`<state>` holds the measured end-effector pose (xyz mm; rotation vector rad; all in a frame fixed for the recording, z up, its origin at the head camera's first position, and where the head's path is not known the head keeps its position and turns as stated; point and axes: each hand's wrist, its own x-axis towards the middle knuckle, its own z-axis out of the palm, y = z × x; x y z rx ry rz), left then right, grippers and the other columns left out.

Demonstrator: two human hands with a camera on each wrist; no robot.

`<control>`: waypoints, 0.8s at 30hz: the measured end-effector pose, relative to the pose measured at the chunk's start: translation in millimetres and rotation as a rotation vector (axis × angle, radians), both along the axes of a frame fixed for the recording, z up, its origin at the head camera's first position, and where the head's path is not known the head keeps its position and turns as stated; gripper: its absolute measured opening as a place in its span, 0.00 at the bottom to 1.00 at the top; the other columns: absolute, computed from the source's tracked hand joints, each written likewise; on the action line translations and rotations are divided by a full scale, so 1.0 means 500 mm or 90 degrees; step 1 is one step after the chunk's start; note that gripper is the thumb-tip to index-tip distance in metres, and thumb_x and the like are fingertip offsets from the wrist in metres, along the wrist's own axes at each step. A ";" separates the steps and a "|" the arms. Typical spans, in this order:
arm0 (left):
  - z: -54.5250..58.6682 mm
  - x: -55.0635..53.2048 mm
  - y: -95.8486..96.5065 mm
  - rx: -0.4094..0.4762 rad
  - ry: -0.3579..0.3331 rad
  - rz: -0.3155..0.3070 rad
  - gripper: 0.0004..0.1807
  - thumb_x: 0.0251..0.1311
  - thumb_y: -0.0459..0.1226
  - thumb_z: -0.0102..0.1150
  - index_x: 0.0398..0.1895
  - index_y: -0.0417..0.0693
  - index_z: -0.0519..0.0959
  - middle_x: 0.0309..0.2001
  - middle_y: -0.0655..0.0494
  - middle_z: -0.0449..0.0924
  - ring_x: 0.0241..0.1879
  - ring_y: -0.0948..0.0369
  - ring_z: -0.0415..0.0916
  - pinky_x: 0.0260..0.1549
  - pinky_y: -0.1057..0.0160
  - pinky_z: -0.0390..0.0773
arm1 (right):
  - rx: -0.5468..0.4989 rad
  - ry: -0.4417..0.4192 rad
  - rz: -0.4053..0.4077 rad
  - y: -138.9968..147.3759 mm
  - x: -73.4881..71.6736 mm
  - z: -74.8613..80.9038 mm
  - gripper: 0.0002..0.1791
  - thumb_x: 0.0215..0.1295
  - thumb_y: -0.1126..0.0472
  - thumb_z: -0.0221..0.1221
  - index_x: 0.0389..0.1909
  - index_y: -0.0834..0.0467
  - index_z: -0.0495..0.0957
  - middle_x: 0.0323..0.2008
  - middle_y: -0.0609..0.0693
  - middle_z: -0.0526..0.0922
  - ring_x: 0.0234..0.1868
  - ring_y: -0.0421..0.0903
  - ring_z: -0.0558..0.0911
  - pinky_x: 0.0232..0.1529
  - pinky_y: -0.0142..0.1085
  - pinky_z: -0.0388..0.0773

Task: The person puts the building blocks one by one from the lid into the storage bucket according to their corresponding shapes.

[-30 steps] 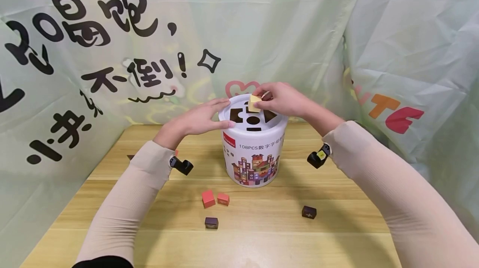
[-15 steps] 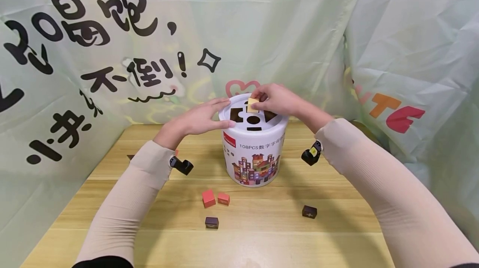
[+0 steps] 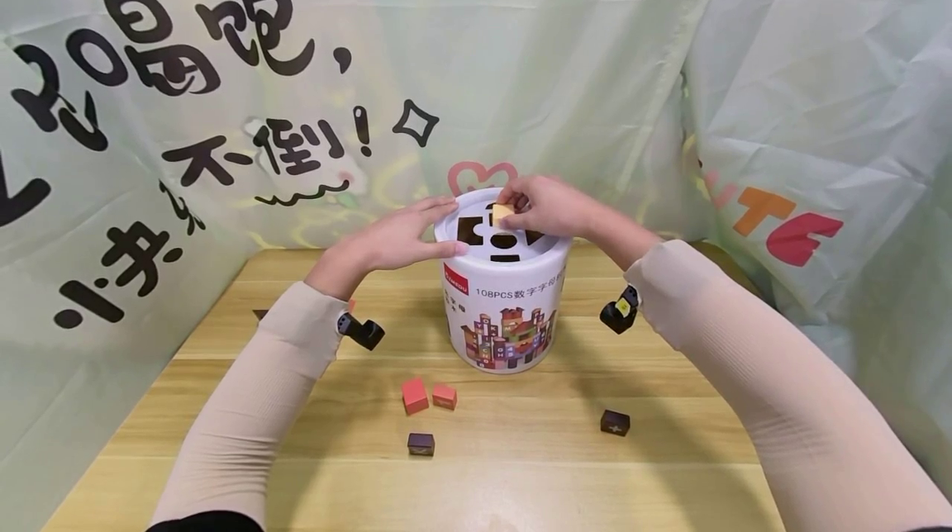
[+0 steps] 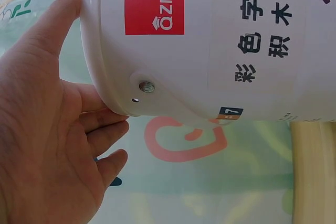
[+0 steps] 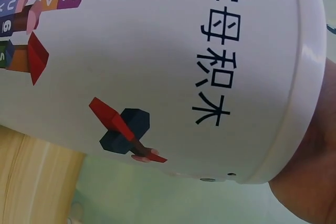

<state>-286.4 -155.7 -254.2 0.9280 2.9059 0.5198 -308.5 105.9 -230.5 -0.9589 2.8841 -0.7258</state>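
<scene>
My right hand [image 3: 554, 206] pinches a yellow block [image 3: 502, 213] between thumb and fingers over the back of a white bucket's lid. The block is partly covered by the fingers; whether it sits inside a hole, I cannot tell. Printed toy blocks decorate the bucket [image 3: 506, 284], whose lid has several dark shaped holes. My left hand [image 3: 394, 235] rests on the left rim, thumb toward the front and fingers toward the back. In the left wrist view, the left hand [image 4: 47, 124] touches the rim with extended fingers. The right wrist view shows only part of the right hand [image 5: 310, 150] behind the rim.
On the wooden table [image 3: 521, 491], a larger red block [image 3: 415, 396] and a smaller red block [image 3: 444, 396] lie before the bucket. One dark block [image 3: 421, 444] is nearer me, another dark block [image 3: 615, 422] to the right. A printed cloth [image 3: 580, 61] hangs behind.
My right hand has moved slightly left and down with the yellow block, and less of the block shows now. My left hand and the bucket have stayed in place.
</scene>
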 end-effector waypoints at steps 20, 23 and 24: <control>0.000 -0.001 0.000 -0.002 0.006 -0.005 0.51 0.60 0.69 0.49 0.78 0.50 0.52 0.77 0.55 0.46 0.75 0.52 0.45 0.69 0.45 0.53 | -0.067 0.006 -0.021 0.067 0.040 0.014 0.19 0.65 0.57 0.63 0.54 0.62 0.78 0.46 0.54 0.82 0.49 0.50 0.79 0.52 0.46 0.75; -0.001 0.000 0.000 -0.001 0.004 -0.003 0.51 0.59 0.69 0.49 0.78 0.50 0.52 0.77 0.55 0.46 0.75 0.52 0.45 0.69 0.45 0.53 | -0.080 0.009 -0.015 0.086 0.047 0.008 0.20 0.66 0.58 0.63 0.55 0.64 0.77 0.47 0.56 0.82 0.50 0.52 0.79 0.53 0.48 0.76; -0.001 0.000 0.000 -0.001 0.004 -0.002 0.51 0.59 0.69 0.49 0.78 0.50 0.52 0.77 0.55 0.46 0.75 0.52 0.45 0.69 0.45 0.53 | -0.085 0.012 -0.013 0.092 0.049 0.006 0.20 0.66 0.58 0.63 0.55 0.64 0.77 0.47 0.57 0.82 0.50 0.53 0.79 0.53 0.49 0.76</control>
